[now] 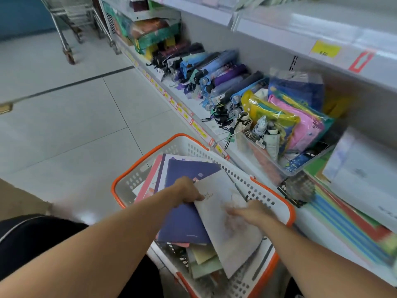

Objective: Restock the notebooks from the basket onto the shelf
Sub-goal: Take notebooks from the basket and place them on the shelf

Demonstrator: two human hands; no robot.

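Note:
A white basket with an orange rim [285, 206] sits on the floor against the low shelf [309, 224]. It holds several notebooks. A pale grey notebook [225, 229] lies on top, tilted, over a dark blue notebook [182, 224]; pink, cream and green ones show beneath. My left hand [185, 191] grips the grey notebook's upper left edge, thumb on its cover. My right hand [251, 212] lies flat on that cover with fingers spread and is blurred. On the shelf to the right lie stacked notebooks [361, 175] and colourful folders [354, 237].
Folded umbrellas [214, 80] lie in a long row on the shelf. A clear bin [287, 138] of packaged items stands beside the basket. An upper shelf [322, 31] with a yellow price tag overhangs. A shopping trolley [73, 24] stands far left on the tiled floor.

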